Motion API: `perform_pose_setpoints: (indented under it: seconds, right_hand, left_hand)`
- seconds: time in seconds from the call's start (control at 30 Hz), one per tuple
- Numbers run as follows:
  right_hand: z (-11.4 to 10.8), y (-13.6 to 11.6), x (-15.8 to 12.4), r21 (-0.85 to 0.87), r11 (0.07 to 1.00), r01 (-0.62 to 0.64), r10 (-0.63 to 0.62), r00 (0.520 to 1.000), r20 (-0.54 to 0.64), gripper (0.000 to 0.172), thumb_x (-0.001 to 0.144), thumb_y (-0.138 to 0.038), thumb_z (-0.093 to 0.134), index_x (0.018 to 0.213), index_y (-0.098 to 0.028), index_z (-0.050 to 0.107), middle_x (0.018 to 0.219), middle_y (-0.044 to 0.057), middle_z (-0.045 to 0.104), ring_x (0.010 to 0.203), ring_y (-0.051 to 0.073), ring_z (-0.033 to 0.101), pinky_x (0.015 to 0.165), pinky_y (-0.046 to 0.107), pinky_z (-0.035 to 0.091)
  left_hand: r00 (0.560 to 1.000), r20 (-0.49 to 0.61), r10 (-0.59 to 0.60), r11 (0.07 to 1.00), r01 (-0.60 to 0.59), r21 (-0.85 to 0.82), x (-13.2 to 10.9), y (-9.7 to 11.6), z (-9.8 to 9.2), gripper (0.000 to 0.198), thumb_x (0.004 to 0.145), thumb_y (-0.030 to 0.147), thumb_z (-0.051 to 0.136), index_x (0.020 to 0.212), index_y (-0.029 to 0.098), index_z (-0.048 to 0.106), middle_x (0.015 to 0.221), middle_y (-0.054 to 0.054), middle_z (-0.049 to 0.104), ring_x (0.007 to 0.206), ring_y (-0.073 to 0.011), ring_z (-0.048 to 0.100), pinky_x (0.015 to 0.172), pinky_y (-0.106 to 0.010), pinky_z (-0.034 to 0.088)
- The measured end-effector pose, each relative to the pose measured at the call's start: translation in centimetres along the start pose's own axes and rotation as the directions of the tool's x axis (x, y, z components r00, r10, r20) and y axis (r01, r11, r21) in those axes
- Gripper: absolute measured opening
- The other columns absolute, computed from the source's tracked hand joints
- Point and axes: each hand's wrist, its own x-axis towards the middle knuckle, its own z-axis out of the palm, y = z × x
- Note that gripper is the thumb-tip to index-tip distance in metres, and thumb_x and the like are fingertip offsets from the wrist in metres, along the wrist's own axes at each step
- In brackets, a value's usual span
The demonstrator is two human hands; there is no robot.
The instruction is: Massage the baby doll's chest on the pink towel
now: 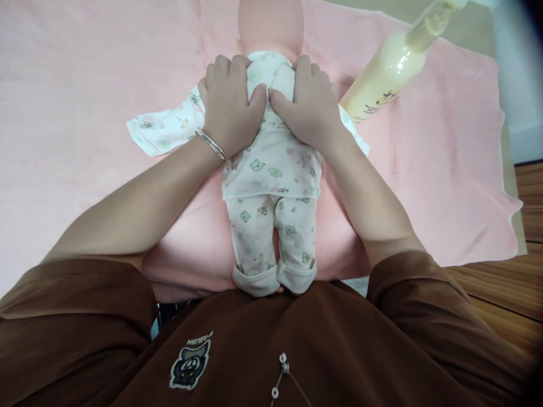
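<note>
A baby doll [271, 180] lies lengthwise before me, its smooth head [271, 25] at the top edge and its feet towards my body. It wears a white wrap top [274, 150] and matching trousers [254, 226], both with small green animal prints; the trouser cuffs are folded. My left hand [229, 104] wraps over one shoulder, fingers curled around the side and thumb on the upper body. My right hand [311, 104] grips the other shoulder the same way, its thumb close to the left one. One sleeve [165, 131] stretches out at the left.
A pink blanket [76, 102] lies under the doll, its wavy edge at the right. A pale yellow pump bottle [388, 70] stands at the upper right, near my right hand. Brown wood-grain boards [509, 282] show at the lower right.
</note>
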Motion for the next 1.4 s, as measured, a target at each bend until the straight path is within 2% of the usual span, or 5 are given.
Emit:
perform_pose_setpoints:
  seconds: [0.67, 0.97, 1.07, 1.23, 1.4]
  right_hand:
    - [-1.1, 0.1, -0.2, -0.021, 1.000, 0.013, -0.012, 0.997, 0.071, 0.042, 0.098, -0.050, 0.027, 0.119, -0.022, 0.050, 0.116, 0.011, 0.057, 0.107, 0.033, 0.053, 0.094, 0.051, 0.046]
    - [-3.0, -3.6, -4.0, -0.115, 0.983, 0.146, -0.128, 0.981, 0.146, 0.060, 0.098, -0.034, 0.027, 0.151, -0.006, 0.026, 0.157, 0.012, 0.024, 0.147, 0.028, 0.019, 0.123, 0.043, 0.021]
    - [-2.6, -2.7, -2.6, -0.108, 0.978, 0.180, -0.161, 0.973, 0.164, 0.059, 0.095, -0.022, 0.028, 0.146, 0.007, 0.028, 0.152, 0.022, 0.030, 0.145, 0.031, 0.025, 0.123, 0.045, 0.022]
    - [-1.5, 0.1, 0.2, -0.056, 0.995, 0.086, -0.078, 0.987, 0.140, 0.048, 0.098, -0.036, 0.018, 0.132, -0.020, 0.049, 0.129, 0.007, 0.056, 0.129, 0.025, 0.048, 0.114, 0.047, 0.039]
    - [-2.2, -1.6, -2.1, -0.113, 0.977, 0.181, -0.163, 0.976, 0.146, 0.063, 0.100, -0.033, 0.020, 0.144, 0.010, 0.029, 0.151, 0.024, 0.030, 0.145, 0.031, 0.024, 0.123, 0.048, 0.020]
  left_hand:
    - [0.967, 0.060, 0.247, 0.965, -0.251, 0.075, -1.2, 0.9, -1.5, 0.038, 0.074, -0.001, 0.050, 0.105, 0.019, 0.057, 0.113, -0.015, 0.053, 0.106, -0.0331, 0.046, 0.097, -0.045, 0.039]
    - [0.997, 0.069, 0.025, 0.996, -0.031, 0.083, 1.6, -0.3, 0.8, 0.026, 0.081, 0.002, 0.044, 0.096, 0.020, 0.056, 0.102, -0.009, 0.059, 0.102, -0.0268, 0.049, 0.096, -0.044, 0.039]
    - [0.991, 0.040, 0.130, 0.987, -0.133, 0.089, 0.1, 0.1, 0.2, 0.045, 0.074, 0.003, 0.051, 0.115, 0.020, 0.056, 0.114, -0.011, 0.056, 0.106, -0.0291, 0.047, 0.099, -0.044, 0.038]
    - [0.940, -0.011, 0.340, 0.940, -0.340, 0.030, -1.9, 1.1, -1.6, 0.054, 0.063, 0.001, 0.055, 0.114, 0.016, 0.058, 0.114, -0.013, 0.055, 0.110, -0.0312, 0.049, 0.100, -0.043, 0.042]
    - [0.984, 0.024, 0.176, 0.984, -0.175, -0.013, 0.5, 0.1, -0.8, 0.016, 0.071, 0.008, 0.050, 0.079, 0.022, 0.051, 0.090, -0.008, 0.060, 0.093, -0.0268, 0.053, 0.086, -0.041, 0.044]
